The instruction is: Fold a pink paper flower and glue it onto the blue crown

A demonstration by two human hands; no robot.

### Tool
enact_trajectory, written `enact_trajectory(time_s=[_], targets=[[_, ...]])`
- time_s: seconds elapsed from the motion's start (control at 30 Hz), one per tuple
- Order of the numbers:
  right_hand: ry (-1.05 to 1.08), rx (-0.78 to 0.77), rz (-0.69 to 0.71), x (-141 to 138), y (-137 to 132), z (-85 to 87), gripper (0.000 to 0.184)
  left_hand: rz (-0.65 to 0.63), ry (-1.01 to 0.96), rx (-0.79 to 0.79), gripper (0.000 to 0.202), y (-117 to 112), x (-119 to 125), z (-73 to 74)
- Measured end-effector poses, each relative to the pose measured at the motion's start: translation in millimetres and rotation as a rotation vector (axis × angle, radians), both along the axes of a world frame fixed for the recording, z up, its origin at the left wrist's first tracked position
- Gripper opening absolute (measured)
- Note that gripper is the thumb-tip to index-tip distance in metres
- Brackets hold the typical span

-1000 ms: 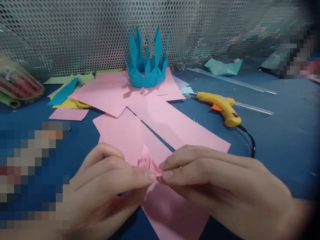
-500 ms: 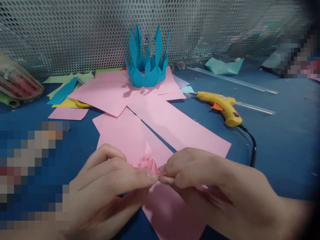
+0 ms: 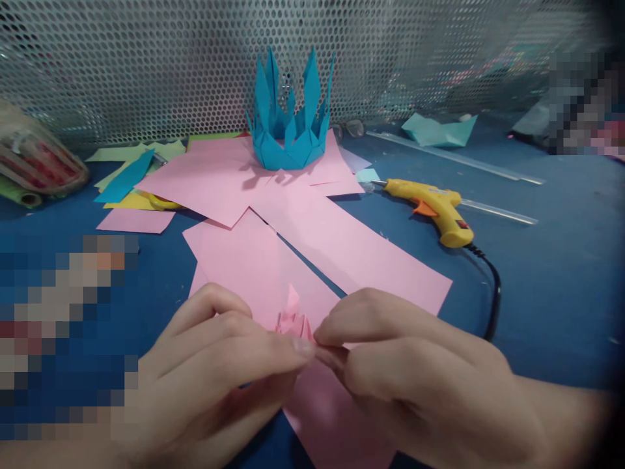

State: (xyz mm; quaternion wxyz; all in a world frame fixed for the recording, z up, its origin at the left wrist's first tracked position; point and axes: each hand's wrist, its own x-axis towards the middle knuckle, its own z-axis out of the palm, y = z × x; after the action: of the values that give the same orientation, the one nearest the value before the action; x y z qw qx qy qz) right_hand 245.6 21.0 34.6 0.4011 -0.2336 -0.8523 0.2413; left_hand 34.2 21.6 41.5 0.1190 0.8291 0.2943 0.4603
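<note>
A small folded pink paper piece (image 3: pixel 293 316) with one upright point is pinched between my hands, low in the middle of the view. My left hand (image 3: pixel 229 365) is closed on its left and near side, thumb or fingertip pressed along the lower edge. My right hand (image 3: pixel 415 371) pinches its right end with thumb and forefinger. My fingers hide the lower part of the folded piece. Beneath both hands lie pink paper sheets (image 3: pixel 244 267). Beyond them, a blue folded-paper crown (image 3: pixel 290 146) with tall points stands upright on more pink paper.
A yellow hot glue gun (image 3: pixel 439 208) lies on the right with its black cord (image 3: pixel 497 293). Behind it are a clear glue stick (image 3: pixel 454 156) and a pale green folded paper (image 3: pixel 439 130). Coloured paper scraps (image 3: pixel 127 179) and a clear container (image 3: pixel 39 153) lie left. Perforated metal (image 3: pixel 170 71) stands behind.
My right hand's fingers have shifted a little on the folded paper, with the thumb lower. The folded piece sits slightly further right and lower. Both hands keep hold of it.
</note>
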Motion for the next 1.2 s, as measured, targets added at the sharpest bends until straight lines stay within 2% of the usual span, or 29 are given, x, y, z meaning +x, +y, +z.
enact_trajectory(time_s=[0.07, 0.2, 0.37, 0.53, 0.6, 0.8, 0.87, 1.03, 1.2], targets=[[0.003, -0.028, -0.014, -1, 2, 1.6, 0.025, 0.078, 0.037, -0.01, 0.019, 0, -1, -2.5], [0.017, -0.06, -0.045, -2, 7, 5.8, 0.026, 0.048, 0.025, -0.042, 0.027, 2, -2, -3.7], [-0.035, -0.054, -0.093, -1, 8, 12.3, 0.018, 0.033, 0.038, -0.039, 0.033, 2, -4, -2.2], [-0.015, -0.132, -0.062, 2, 6, 15.5, 0.017, 0.078, 0.059, -0.022, 0.016, 0, -1, -4.5], [-0.005, -0.14, -0.044, 2, 6, 15.6, 0.02, 0.072, 0.049, -0.015, 0.013, 0, 1, -4.7], [0.05, -0.163, -0.075, -4, 5, 12.3, 0.023, -0.022, 0.013, -0.078, 0.036, 3, -1, 1.3], [0.077, -0.173, -0.084, -6, 4, 9.3, 0.025, -0.059, 0.013, -0.109, 0.038, 3, 0, 1.0], [0.175, -0.217, -0.068, -6, 4, 5.1, 0.032, 0.015, -0.112, -0.192, 0.033, 1, 3, -7.3], [0.13, -0.168, -0.062, -3, 6, 7.3, 0.031, 0.032, -0.136, -0.193, 0.034, 2, 4, -7.4]])
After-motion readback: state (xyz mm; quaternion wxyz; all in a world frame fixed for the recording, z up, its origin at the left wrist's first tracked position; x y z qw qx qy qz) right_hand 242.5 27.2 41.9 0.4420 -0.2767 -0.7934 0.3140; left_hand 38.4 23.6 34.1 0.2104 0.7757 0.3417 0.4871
